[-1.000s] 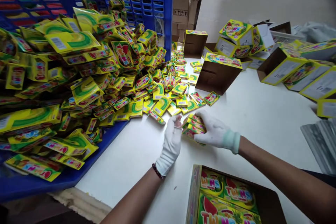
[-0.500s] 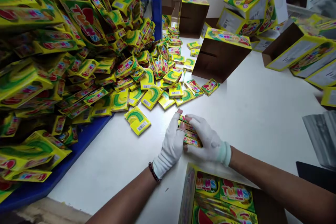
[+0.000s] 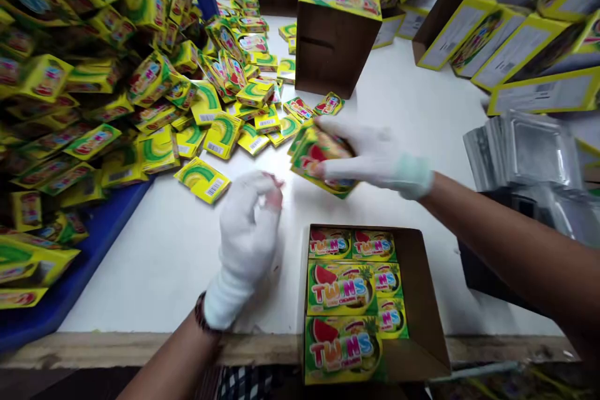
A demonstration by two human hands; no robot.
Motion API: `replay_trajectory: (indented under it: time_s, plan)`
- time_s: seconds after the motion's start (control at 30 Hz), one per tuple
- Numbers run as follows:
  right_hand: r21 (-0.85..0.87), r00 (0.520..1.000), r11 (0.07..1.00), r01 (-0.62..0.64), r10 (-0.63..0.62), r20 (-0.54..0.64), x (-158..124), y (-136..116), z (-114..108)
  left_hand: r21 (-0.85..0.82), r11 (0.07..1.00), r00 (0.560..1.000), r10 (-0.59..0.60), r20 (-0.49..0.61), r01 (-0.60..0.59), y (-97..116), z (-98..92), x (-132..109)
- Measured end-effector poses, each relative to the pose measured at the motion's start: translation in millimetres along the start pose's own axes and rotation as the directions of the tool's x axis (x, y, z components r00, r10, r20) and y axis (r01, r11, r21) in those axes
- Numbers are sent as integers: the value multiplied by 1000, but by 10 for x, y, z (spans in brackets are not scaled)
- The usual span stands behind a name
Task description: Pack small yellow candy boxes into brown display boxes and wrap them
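Observation:
My right hand [image 3: 363,153], in a white glove, grips a stack of small yellow-green TWINS boxes [image 3: 323,159], lifted and tilted above the white table. The thumb lies along the near side and the fingers are over the far side; motion blurs them. My left hand [image 3: 248,231], also gloved with bare fingertips, hovers to the left of the stack. Its fingers are loosely curled, thumb and forefinger slightly apart, with nothing visible between them. Below my right hand stands an open brown carton [image 3: 424,287] holding several TWINS boxes [image 3: 342,287], with bare space along its right side.
Loose yellow boxes [image 3: 222,134] spill from a heaped blue crate [image 3: 112,225] on the left. One box [image 3: 202,180] lies apart near my left hand. An upright carton [image 3: 335,37] stands behind; more cartons [image 3: 492,37] and clear plastic trays [image 3: 534,150] are at right.
My right hand has lifted the stack off the table and tilted it. My left hand has come away from the stack, leftward. The view has shifted, showing more of the near carton.

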State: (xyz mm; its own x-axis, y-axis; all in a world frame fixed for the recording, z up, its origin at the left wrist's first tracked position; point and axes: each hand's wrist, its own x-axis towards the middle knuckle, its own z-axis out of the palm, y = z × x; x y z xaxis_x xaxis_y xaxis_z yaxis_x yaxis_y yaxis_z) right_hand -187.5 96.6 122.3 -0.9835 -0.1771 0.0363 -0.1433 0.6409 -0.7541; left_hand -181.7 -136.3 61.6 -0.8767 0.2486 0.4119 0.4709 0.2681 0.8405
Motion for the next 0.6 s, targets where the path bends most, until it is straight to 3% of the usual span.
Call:
replay_trajectory:
  time_s: [0.03, 0.1, 0.17, 0.2, 0.3, 0.43, 0.53, 0.6]
  plan:
    - [162, 997, 984, -72, 67, 38, -184, -122, -127, -11, 997, 990, 80, 118, -79, 202, -95, -136]
    - [458, 968, 857, -234, 164, 189, -568, -292, -259, 10, 982, 902, 171, 397, -191, 557, -180, -427]
    - [592, 910, 707, -387, 190, 368, -876, -325, -230, 103, 962, 813, 155, 562, -254, 781, -143, -674]
    - [605, 890, 676, -421, 180, 418, -978, -299, -175, 151, 950, 792, 134, 596, -275, 838, -101, -768]
    - [515, 889, 770, -376, 143, 436, -1089, -170, 16, 215, 931, 790, 110, 603, -294, 857, 0, -964]
    - [206, 936, 963, -176, 99, 337, -1067, -117, 145, 258, 917, 817, 113, 565, -305, 777, 8, -1176]
    - [91, 945, 994, -61, 28, 325, -1071, -124, 169, 271, 897, 832, 164, 530, -349, 733, -11, -1311]
    - [47, 929, 995, -87, 64, 364, -1055, -96, 180, 257, 892, 831, 195, 521, -371, 715, -19, -1356]
